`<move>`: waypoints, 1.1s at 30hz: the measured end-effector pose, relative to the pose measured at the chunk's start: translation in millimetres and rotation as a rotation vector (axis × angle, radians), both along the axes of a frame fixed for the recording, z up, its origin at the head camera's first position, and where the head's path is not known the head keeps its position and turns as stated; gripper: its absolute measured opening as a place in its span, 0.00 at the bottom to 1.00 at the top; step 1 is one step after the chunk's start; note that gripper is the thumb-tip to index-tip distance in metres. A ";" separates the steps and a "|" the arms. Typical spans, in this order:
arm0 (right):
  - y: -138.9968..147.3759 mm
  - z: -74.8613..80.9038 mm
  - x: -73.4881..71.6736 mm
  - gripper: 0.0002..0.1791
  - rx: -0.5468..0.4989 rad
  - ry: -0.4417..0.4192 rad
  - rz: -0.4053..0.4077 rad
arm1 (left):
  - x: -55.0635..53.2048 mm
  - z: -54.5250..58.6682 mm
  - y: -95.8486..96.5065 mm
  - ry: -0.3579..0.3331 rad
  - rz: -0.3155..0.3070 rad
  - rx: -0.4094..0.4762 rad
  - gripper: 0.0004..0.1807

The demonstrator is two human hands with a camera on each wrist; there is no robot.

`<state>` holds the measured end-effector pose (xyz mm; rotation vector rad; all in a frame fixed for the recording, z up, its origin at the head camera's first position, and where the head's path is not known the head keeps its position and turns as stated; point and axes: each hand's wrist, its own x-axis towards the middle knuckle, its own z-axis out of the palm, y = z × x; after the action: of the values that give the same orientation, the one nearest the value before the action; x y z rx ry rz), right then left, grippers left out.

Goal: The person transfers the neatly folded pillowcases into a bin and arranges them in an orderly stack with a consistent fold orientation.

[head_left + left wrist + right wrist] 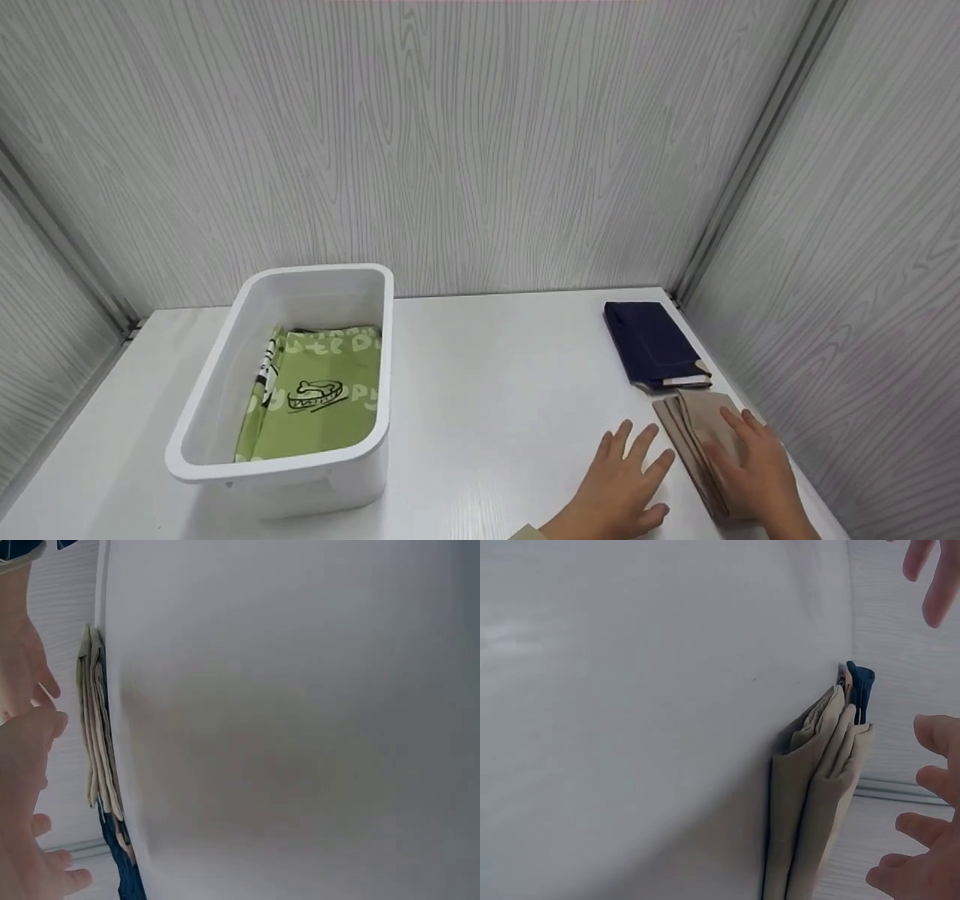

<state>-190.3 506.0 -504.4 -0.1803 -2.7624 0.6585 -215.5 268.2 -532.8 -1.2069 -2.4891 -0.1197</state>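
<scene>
Your right hand [756, 466], fingers spread and holding nothing, hangs over the folded, oblong beige cloth [709, 417], nearer than your empty, splayed left hand [619, 484], from which the cloth lies at two o'clock, long axis eleven-to-five.
</scene>
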 end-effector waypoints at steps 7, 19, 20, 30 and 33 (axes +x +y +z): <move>10.8 -2.7 2.9 0.33 -0.036 -0.127 -0.007 | 2.3 -5.8 14.7 -0.094 0.021 -0.051 0.40; 23.9 -11.2 14.9 0.32 -0.100 -0.341 -0.025 | 21.0 -3.4 55.0 -0.172 -0.053 -0.171 0.43; 23.5 -11.5 15.4 0.32 -0.113 -0.352 -0.029 | 22.2 -4.3 57.2 -0.177 -0.057 -0.181 0.42; 24.8 -16.1 17.0 0.33 -0.073 -0.359 -0.045 | 26.1 -10.5 68.1 -0.194 -0.101 -0.228 0.38; 27.4 -20.5 18.4 0.33 -0.067 -0.361 -0.045 | 28.3 -10.5 70.2 -0.172 -0.125 -0.229 0.38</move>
<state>-172.0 533.4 -524.8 -0.4122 -3.0679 0.7730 -187.2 338.4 -543.2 -1.5042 -2.6301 0.0318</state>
